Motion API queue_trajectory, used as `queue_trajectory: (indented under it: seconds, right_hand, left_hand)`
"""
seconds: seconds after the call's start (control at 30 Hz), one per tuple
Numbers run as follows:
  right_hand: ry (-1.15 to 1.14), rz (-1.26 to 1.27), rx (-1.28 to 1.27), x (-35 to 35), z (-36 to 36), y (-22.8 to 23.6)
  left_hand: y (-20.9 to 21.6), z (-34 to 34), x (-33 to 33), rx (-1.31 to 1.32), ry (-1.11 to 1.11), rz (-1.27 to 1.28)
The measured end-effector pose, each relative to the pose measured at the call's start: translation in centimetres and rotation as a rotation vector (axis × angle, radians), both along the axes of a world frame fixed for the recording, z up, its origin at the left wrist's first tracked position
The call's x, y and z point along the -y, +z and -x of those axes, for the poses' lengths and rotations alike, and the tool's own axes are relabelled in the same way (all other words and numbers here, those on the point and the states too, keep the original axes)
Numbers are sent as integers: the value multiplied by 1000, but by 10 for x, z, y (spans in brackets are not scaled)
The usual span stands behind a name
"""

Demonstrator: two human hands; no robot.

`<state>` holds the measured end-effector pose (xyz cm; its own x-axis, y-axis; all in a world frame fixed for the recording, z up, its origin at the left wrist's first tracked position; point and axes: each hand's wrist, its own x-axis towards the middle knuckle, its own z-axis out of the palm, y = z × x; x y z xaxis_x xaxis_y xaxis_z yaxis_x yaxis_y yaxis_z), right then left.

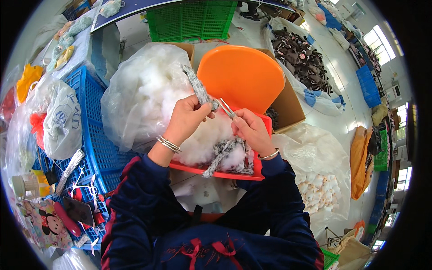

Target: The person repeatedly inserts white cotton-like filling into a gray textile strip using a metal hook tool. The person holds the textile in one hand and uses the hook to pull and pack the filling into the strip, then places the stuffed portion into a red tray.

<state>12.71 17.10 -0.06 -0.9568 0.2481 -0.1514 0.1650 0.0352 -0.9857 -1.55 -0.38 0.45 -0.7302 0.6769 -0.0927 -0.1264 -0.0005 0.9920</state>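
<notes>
My left hand (189, 118) pinches a narrow grey-and-white plush fabric piece (195, 84), which points up and away past my thumb. In my right hand (252, 131) are metal tweezers (226, 108), their tips at the near end of that piece; whether they are inside it I cannot tell. Below both hands, a red tray (216, 174) holds white fibre stuffing (198, 146). More limp grey plush pieces (229, 157) lie on the stuffing at the tray's right side.
An orange chair back (240, 74) rises behind the tray. A big clear bag of stuffing (148, 90) stands at left, beside blue crates (92, 121). Scissors (92, 189) lie on the left. To the right are a cardboard box (290, 108) and a bag of dark plush toys (301, 58).
</notes>
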Motion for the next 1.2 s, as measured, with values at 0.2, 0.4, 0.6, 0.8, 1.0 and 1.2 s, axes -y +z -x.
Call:
queue_trajectory:
  seconds: [0.2,0.4,0.6,0.8,1.0,1.2]
  right_hand:
    - [3,-43,-10,4,0,3]
    - [-36,-101,-37,2,-3,-1]
    - [-33,-155,-57,0,-3,-6]
    - [-24,-182,-56,0,-3,-3]
    - [-21,-187,-59,-1,-3,-4]
    - [-24,-191,-58,1,-3,0]
  left_hand:
    - [0,-1,1,-17,52,-13]
    - [1,0,2,-32,42,16]
    - [3,-1,2,-57,20,40]
    - [0,0,1,-78,35,37]
    - [4,-2,2,-74,32,54]
    - [9,-1,4,-63,-5,43]
